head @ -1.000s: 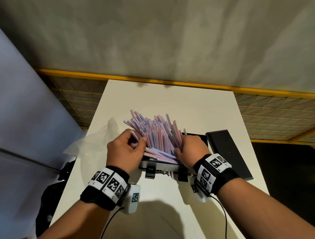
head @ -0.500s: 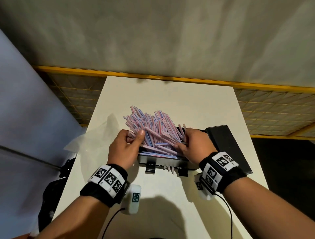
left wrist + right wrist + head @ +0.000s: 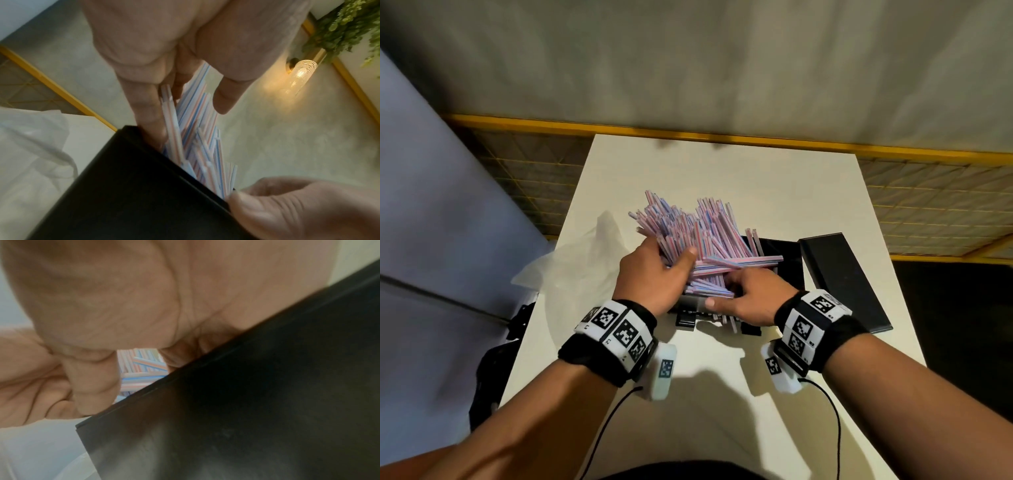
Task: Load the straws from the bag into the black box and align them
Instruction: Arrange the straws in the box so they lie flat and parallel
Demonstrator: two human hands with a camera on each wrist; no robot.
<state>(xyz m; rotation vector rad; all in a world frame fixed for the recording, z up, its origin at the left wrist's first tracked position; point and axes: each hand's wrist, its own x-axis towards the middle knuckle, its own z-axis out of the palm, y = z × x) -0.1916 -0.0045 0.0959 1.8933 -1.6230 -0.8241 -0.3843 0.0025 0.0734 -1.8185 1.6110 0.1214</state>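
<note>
A heap of pink, blue and white striped straws (image 3: 698, 236) fills the black box (image 3: 780, 253) at the table's middle, fanning up and away, with a few lying crosswise on top. My left hand (image 3: 654, 277) grips the heap from the left, thumb on top; in the left wrist view straws (image 3: 193, 123) run between thumb and fingers above the box wall (image 3: 133, 186). My right hand (image 3: 750, 298) curls its fingers into the near ends of the straws (image 3: 141, 369). Its thumb lies along the box's front rim (image 3: 257, 394).
The flat black lid (image 3: 842, 284) lies right of the box. A crumpled clear plastic bag (image 3: 571, 270) sits at the table's left edge. Two black clips (image 3: 685, 322) hang on the box's front. The white table (image 3: 722, 171) stands by a yellow-edged floor.
My left hand has moved right, further over the heap. My right hand has moved left and nearer, onto the box's front edge. Some straws now lie crosswise.
</note>
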